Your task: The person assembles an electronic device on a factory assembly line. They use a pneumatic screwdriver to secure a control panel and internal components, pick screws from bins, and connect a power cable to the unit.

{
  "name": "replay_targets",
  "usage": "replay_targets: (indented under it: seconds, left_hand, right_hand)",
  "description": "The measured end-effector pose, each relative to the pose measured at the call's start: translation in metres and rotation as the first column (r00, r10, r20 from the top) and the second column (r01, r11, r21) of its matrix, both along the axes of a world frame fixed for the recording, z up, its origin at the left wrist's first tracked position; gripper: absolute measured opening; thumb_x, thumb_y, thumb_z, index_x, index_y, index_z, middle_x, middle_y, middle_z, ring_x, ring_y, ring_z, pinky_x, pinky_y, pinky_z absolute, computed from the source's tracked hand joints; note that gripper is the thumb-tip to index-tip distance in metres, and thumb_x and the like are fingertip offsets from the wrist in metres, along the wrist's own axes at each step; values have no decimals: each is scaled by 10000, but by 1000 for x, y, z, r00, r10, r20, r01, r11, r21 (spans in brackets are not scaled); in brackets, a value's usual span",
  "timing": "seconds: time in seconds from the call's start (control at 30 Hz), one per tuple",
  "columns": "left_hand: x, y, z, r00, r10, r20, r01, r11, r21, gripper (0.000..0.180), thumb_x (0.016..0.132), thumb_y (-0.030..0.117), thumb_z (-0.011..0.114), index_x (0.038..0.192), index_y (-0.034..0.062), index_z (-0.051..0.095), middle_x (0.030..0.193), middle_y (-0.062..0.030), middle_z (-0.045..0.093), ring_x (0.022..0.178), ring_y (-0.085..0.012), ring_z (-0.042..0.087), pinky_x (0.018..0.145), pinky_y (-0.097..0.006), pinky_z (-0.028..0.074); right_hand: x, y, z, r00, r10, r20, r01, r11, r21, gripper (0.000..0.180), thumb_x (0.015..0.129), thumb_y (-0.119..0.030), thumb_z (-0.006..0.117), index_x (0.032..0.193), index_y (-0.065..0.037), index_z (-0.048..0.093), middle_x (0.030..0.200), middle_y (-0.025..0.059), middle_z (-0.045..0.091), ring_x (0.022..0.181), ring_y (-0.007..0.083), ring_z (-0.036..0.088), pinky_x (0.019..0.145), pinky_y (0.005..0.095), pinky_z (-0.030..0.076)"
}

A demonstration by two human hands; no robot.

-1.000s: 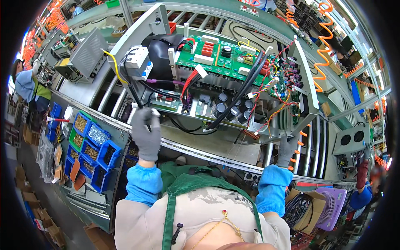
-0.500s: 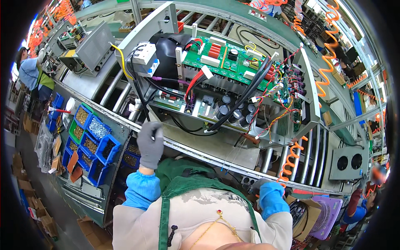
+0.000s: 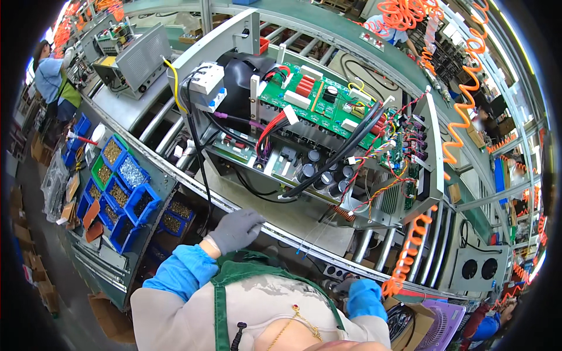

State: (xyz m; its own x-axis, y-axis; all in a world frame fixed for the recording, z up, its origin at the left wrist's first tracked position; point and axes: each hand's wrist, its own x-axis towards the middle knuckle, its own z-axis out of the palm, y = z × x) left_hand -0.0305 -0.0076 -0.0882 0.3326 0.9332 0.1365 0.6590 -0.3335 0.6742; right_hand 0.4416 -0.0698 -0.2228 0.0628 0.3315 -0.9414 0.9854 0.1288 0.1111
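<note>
My left hand [image 3: 237, 230], in a grey glove, is over the front rail of the roller conveyor, fingers stretched to the right and nothing seen in them. Left of it a black cable [image 3: 205, 175] hangs down across the rail. My right hand [image 3: 346, 285] is low by the conveyor's front, beside a dark object and a socket strip [image 3: 335, 272]; its fingers are mostly hidden. Ahead stands an open metal chassis [image 3: 432, 169] with a green circuit board [image 3: 319, 104], black capacitors [image 3: 323, 180], bundled wires and a white breaker-like block [image 3: 206, 79].
Blue bins [image 3: 133, 171] of screws and small hardware stand at the left. An orange coiled hose [image 3: 408, 248] hangs at the right, near a grey panel with two round holes [image 3: 479, 266] and a purple fan [image 3: 443, 320]. A co-worker [image 3: 50, 76] stands far left.
My left hand has moved right and nearer to me, away from the black cable, which now hangs over the rail. My right hand has shifted slightly left and lower. The whole view has shifted a little.
</note>
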Motion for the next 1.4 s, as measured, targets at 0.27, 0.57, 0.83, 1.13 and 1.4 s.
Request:
replay_targets:
  seconds: [0.27, 0.57, 0.83, 1.13, 1.4]
  left_hand:
    - [81, 1, -29, 896, -436, 81, 444, 880, -171, 277, 810, 193, 601, 1057, 71, 633, 997, -135, 641, 952, -325, 611, 827, -434, 495]
    - [92, -6, -19, 922, -334, -198, 310, 940, -141, 201, 625, 208, 671, 816, 148, 660, 828, -91, 667, 807, -318, 654, 676, -458, 504]
    - [29, -8, -30, 997, -64, -50, 73, 978, 196, 268, 648, 186, 655, 903, 103, 647, 885, -110, 648, 858, -315, 622, 764, -423, 507]
    - [-275, -108, -91, 132, 991, 13, -988, 130, 77, 225, 799, 160, 618, 1004, 76, 657, 995, -162, 638, 952, -353, 601, 853, -435, 486]
    - [-424, -100, -160, 163, 874, -458, -983, 186, 5, 326, 868, 79, 487, 1179, 77, 585, 1179, -166, 567, 1029, -372, 600, 885, -442, 493]
  right_hand:
    - [-65, 23, 172, 942, 23, -334, 23, 991, 134, 591, 767, -497, 640, 1233, -138, 588, 1046, 190, 669, 988, 371, 635, 868, 449, 492]
    - [-140, 41, 166, 438, -521, -732, 472, 827, -306, 732, 736, -417, 766, 1289, -23, 494, 1173, 138, 609, 1046, 256, 591, 893, 379, 453]
    - [-215, 62, 144, 68, -860, -505, 402, 487, -776, 1120, 601, -223, 836, 1502, -48, 195, 1341, 120, 481, 1124, 240, 547, 957, 350, 456]
    - [-324, 89, 152, 146, -832, -536, 482, 533, -696, 1143, 594, -221, 838, 1508, -54, 172, 1339, 120, 481, 1116, 238, 548, 949, 344, 459]
    - [-389, 97, 158, 188, -816, -547, 544, 550, -634, 1164, 588, -220, 840, 1513, -59, 153, 1337, 120, 481, 1109, 235, 549, 943, 338, 462]
